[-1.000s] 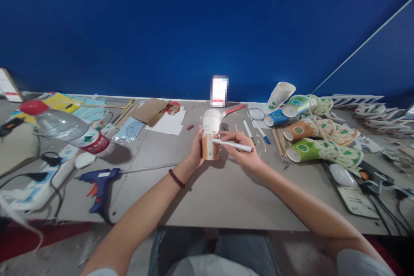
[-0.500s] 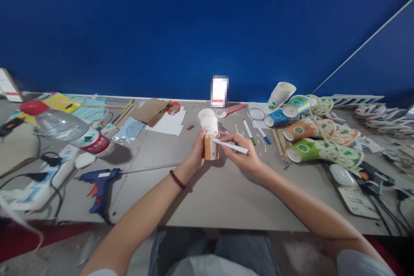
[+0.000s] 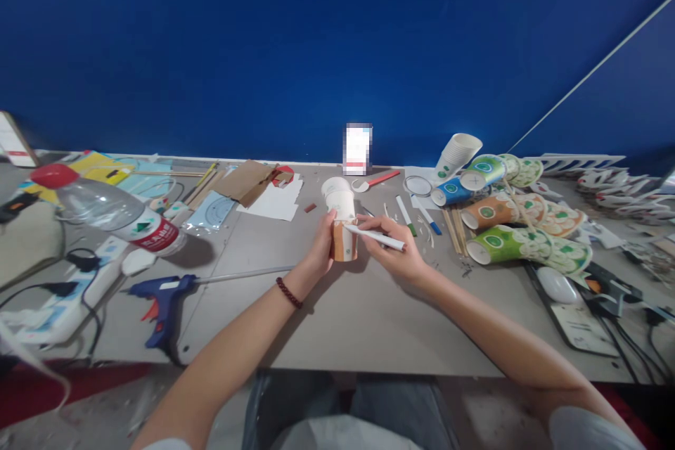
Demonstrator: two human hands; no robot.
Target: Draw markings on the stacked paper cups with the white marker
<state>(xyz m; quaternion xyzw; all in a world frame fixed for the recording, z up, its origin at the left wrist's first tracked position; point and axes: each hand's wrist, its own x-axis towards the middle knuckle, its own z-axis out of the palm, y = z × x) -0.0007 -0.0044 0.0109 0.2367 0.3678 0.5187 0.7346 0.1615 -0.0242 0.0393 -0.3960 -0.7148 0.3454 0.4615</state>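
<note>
In the middle of the table, my left hand (image 3: pixel 319 249) is wrapped round the left side of a stack of paper cups (image 3: pixel 345 242). Its near part is orange and white; the far part is white with a flared rim. My right hand (image 3: pixel 394 247) grips a white marker (image 3: pixel 384 238) with a reddish end. The marker's tip meets the side of the cups, or lies very close to it. A blue-capped marker (image 3: pixel 428 216) and a green-capped marker (image 3: pixel 406 214) lie just beyond my right hand.
To the left are a blue glue gun (image 3: pixel 167 292), a plastic bottle (image 3: pixel 124 214) and a power strip (image 3: pixel 79 302). Several patterned paper cups (image 3: pixel 496 245) and wooden sticks (image 3: pixel 456 232) lie right. A phone (image 3: pixel 358 148) leans on the blue wall behind white paper (image 3: pixel 274 202).
Almost nothing differs. The far end of the cup stack has tipped very slightly left; both hands keep their holds and the marker stays at the cup's side.
</note>
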